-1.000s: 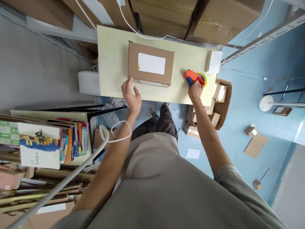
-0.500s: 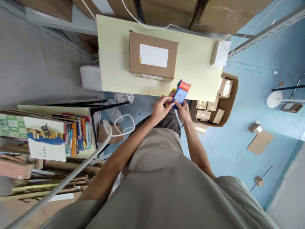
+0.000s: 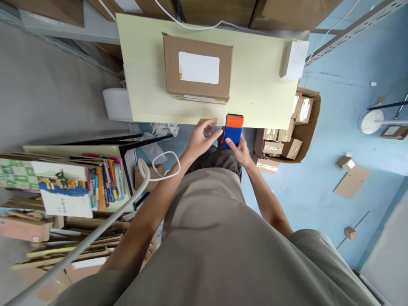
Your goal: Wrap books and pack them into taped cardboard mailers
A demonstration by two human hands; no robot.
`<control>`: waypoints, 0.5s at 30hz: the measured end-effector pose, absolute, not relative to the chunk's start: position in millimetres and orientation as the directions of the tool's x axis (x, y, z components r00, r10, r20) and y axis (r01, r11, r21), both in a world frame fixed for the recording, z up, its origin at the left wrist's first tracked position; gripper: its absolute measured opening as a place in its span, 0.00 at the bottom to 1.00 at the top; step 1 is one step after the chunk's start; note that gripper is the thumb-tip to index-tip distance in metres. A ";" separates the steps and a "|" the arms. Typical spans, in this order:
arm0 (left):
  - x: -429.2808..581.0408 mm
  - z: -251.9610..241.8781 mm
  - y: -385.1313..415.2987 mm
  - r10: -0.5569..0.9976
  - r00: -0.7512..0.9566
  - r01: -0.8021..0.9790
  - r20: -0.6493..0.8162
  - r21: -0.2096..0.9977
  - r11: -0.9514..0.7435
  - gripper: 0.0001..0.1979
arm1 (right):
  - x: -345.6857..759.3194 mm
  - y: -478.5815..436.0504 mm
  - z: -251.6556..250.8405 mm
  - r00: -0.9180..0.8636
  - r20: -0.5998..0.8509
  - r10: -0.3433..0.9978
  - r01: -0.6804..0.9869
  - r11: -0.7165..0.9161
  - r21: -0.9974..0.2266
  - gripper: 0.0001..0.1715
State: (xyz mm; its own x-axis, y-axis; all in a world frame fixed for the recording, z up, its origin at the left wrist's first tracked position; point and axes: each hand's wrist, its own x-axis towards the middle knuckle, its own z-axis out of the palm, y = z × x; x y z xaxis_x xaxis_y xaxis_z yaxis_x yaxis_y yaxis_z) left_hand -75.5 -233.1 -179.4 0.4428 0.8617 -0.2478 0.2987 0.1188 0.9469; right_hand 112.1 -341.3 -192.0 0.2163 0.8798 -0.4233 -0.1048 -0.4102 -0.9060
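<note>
My right hand (image 3: 239, 149) grips the lower part of a blue and orange tape dispenser (image 3: 233, 127), held upright at the front edge of the pale yellow table (image 3: 264, 80). Just left of the dispenser, my left hand (image 3: 203, 137) has its fingers apart and curved, with nothing in them. Beyond both hands a closed cardboard box (image 3: 225, 70) lies on the table, a white label (image 3: 199, 68) on its top face.
A small white box (image 3: 295, 59) is at the table's right end. An open carton (image 3: 310, 127) of small boxes stands below the right edge. Books (image 3: 105, 182) fill a shelf at the left, near a white curved tube (image 3: 111, 223).
My left hand has let go of the dispenser and moved left with its fingers opened. The dispenser has turned more upright in my right hand, and its yellow round part no longer shows.
</note>
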 end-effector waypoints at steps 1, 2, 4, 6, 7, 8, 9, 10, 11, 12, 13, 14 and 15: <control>-77.7 -178.3 -226.3 0.852 0.439 0.273 -0.284 0.946 0.175 0.32 | 113.9 -345.1 -190.6 0.184 -0.428 0.885 -0.080 -0.420 -0.904 0.48; -79.6 -177.6 -219.5 0.830 0.453 0.246 -0.325 0.941 0.234 0.34 | 115.7 -348.8 -189.0 0.156 -0.433 0.888 -0.055 -0.430 -0.901 0.49; -83.2 -176.5 -207.7 0.767 0.511 0.200 -0.389 0.921 0.333 0.37 | 119.6 -355.6 -185.2 0.119 -0.445 0.888 0.007 -0.449 -0.894 0.50; -86.4 -175.1 -199.9 0.715 0.570 0.169 -0.405 0.909 0.380 0.37 | 124.1 -361.2 -180.6 0.099 -0.467 0.879 0.092 -0.475 -0.875 0.51; -87.7 -174.2 -197.7 0.699 0.595 0.154 -0.398 0.909 0.387 0.37 | 126.6 -363.6 -178.2 0.088 -0.481 0.872 0.138 -0.489 -0.861 0.51; -88.9 -173.2 -196.6 0.689 0.613 0.138 -0.386 0.911 0.388 0.36 | 129.1 -365.6 -175.7 0.077 -0.497 0.865 0.184 -0.502 -0.845 0.50; -89.9 -172.2 -196.4 0.684 0.626 0.124 -0.374 0.914 0.386 0.35 | 131.6 -367.3 -173.1 0.065 -0.511 0.857 0.228 -0.511 -0.829 0.50; -90.6 -171.2 -197.0 0.684 0.634 0.112 -0.362 0.917 0.382 0.34 | 133.9 -368.7 -170.4 0.052 -0.524 0.850 0.269 -0.517 -0.812 0.50; -91.1 -170.3 -198.1 0.686 0.637 0.105 -0.352 0.921 0.376 0.33 | 136.1 -369.8 -167.7 0.040 -0.534 0.845 0.308 -0.519 -0.797 0.51; -91.5 -169.4 -199.6 0.691 0.636 0.102 -0.344 0.925 0.366 0.32 | 138.1 -370.7 -164.9 0.029 -0.541 0.841 0.344 -0.516 -0.784 0.51; -91.8 -168.5 -201.3 0.696 0.635 0.104 -0.335 0.930 0.353 0.32 | 139.9 -371.3 -162.0 0.019 -0.545 0.839 0.375 -0.511 -0.774 0.52; -92.0 -167.6 -203.1 0.702 0.634 0.110 -0.325 0.936 0.334 0.31 | 141.5 -371.7 -159.1 0.005 -0.546 0.838 0.402 -0.501 -0.766 0.52; -92.1 -166.6 -204.8 0.706 0.634 0.119 -0.315 0.942 0.313 0.31 | 143.0 -372.0 -156.2 -0.013 -0.543 0.840 0.424 -0.487 -0.763 0.52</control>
State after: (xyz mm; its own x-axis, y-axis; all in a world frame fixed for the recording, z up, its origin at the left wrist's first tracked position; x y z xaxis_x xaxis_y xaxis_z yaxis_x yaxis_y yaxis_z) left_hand -92.1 -204.8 -166.6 0.6338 0.7065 -0.3149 0.1194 0.3128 0.9423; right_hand 143.0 -372.0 -156.2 -0.0129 0.8395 -0.5432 0.4241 -0.4873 -0.7633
